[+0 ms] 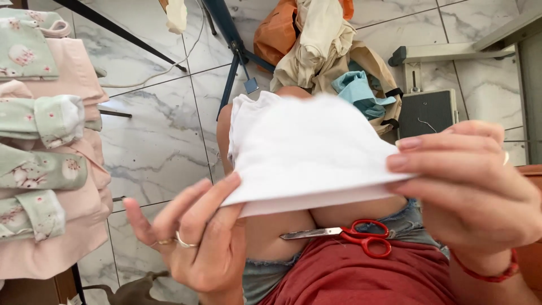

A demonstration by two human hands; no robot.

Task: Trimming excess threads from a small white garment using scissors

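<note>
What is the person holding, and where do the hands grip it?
A folded white cloth: the left hand pinches its near-left corner, the right hand its right edge.

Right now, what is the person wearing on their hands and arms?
The left hand has two rings, one silver-coloured and one gold-coloured. The right hand has a red beaded bracelet at the wrist. Both forearms are bare, with no sleeves showing.

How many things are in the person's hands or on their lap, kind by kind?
White cloth, held by the left hand and right hand: 1
Red-handled scissors, lying on the lap: 1
Total: 2
</note>
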